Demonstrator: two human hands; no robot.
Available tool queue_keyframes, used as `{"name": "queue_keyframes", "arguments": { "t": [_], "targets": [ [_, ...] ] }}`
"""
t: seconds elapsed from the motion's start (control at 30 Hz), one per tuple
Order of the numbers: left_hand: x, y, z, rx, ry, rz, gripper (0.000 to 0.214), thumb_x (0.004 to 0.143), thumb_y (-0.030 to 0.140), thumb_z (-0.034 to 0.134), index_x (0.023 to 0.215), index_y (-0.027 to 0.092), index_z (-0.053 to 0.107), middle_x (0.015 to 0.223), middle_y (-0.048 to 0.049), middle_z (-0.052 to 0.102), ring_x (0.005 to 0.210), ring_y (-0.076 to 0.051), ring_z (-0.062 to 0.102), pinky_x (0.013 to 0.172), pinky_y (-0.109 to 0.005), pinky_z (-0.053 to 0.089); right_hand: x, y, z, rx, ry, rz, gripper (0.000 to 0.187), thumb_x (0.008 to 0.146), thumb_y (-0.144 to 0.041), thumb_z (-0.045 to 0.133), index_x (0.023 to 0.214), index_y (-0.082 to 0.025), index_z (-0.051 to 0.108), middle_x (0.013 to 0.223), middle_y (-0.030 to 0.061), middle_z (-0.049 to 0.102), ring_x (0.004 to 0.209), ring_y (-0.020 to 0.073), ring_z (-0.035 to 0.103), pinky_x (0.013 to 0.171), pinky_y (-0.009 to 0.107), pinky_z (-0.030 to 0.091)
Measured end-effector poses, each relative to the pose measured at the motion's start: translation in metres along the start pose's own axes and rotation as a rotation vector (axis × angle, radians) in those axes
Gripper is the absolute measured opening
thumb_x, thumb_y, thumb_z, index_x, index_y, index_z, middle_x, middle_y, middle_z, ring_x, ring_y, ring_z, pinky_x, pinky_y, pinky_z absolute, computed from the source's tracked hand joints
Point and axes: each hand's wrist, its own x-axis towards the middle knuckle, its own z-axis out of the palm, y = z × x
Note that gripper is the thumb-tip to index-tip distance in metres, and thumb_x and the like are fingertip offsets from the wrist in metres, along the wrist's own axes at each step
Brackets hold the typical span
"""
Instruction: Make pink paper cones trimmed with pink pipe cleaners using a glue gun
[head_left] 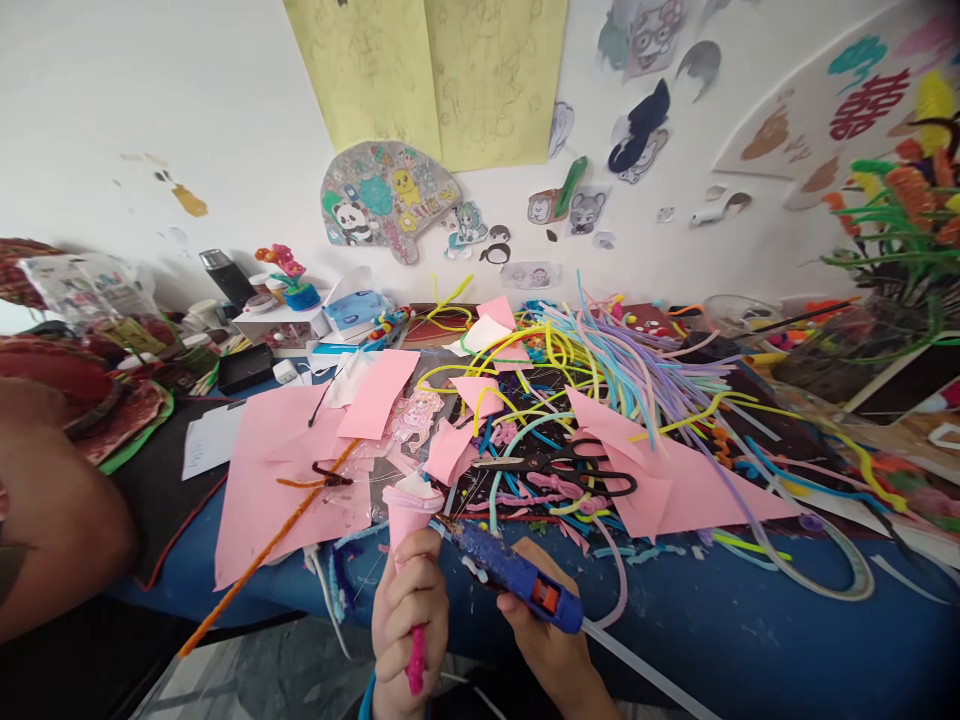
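Observation:
My left hand [414,610] is closed around a pink paper cone [405,525], held upright with its wide end on top. A pale pink fuzzy trim [412,500] runs round the cone's rim, and a bright pink fuzzy end [416,665] hangs below my fingers. My right hand [544,630] grips a blue hot glue gun [514,570], with a long translucent glue stick [649,670] coming out of its back. The gun's nozzle points at the cone's rim, close to its right side; whether they touch I cannot tell.
Black-handled scissors [562,465] lie among pink paper sheets [289,430] and scraps. A large heap of pipe cleaners [645,360] fills the table's back right. An orange stem [255,560] sticks out past the front edge. Another person's arm [60,500] rests at the left.

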Motion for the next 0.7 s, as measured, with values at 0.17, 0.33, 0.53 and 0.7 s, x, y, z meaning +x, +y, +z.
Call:
{"name": "queue_keyframes", "arguments": {
  "t": [0.17,0.33,0.53,0.7],
  "targets": [
    [0.001,0.003,-0.001,0.055,-0.001,0.047,0.019,0.100,0.021,0.046,0.082,0.026,0.042,0.046,0.0172,0.040,0.030,-0.003,-0.008,0.020,-0.005,0.011,0.001,0.003,0.001,-0.023,0.001,-0.008,0.037,0.094,-0.055,0.051,0.077,-0.022,0.052,0.070,-0.0025,0.049,0.061,0.0153,0.049,0.056,0.027,0.039],
    [0.001,-0.001,0.008,0.161,0.029,0.153,0.019,0.099,0.019,0.047,0.083,0.026,0.041,0.044,0.0197,0.037,0.031,-0.003,-0.012,0.020,-0.008,0.006,0.004,0.001,0.000,-0.075,0.007,-0.076,0.034,0.094,-0.053,0.053,0.081,-0.022,0.055,0.073,-0.0008,0.053,0.062,0.0156,0.052,0.055,0.027,0.043],
    [-0.002,0.006,0.017,0.207,0.053,0.321,0.017,0.099,0.032,0.046,0.084,0.026,0.044,0.041,0.0206,0.042,0.028,-0.003,-0.014,0.017,-0.011,0.002,0.004,-0.002,0.004,-0.158,0.067,-0.084,0.029,0.092,-0.049,0.057,0.086,-0.021,0.058,0.077,0.0013,0.058,0.065,0.0168,0.058,0.058,0.027,0.046],
    [-0.012,0.049,0.019,0.328,0.050,0.104,0.014,0.092,0.017,0.055,0.082,0.023,0.047,0.039,0.0210,0.039,0.032,-0.001,-0.019,0.014,-0.009,0.001,0.007,0.003,0.010,-0.285,0.079,-0.142,0.021,0.093,-0.041,0.060,0.095,-0.020,0.059,0.082,0.0036,0.067,0.067,0.0175,0.066,0.060,0.026,0.050]
  ]
}}
